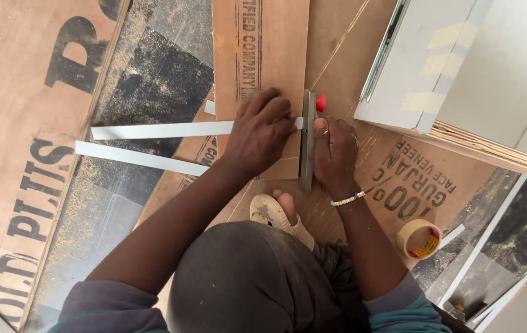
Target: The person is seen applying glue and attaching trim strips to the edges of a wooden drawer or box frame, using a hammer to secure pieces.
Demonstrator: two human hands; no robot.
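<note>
Left hand point(262, 128) presses flat, fingers spread, on white strip point(162, 130); strip lies across plywood piece point(262, 46) on floor. Right hand point(334, 154) has grip closed around grey metal bar point(307, 140), held square across strip end; red knob point(321, 103) just beyond fingers.

Judgement: keep strip pinned close to bar, bar firm and perpendicular, fingertips away from edge.

Strip: thin, smooth, glossy. 2nd white strip point(140, 158) left of left hand. Plywood: matte brown, dusty with sawdust. Tape roll point(419, 238) near right wrist, apart.
</note>
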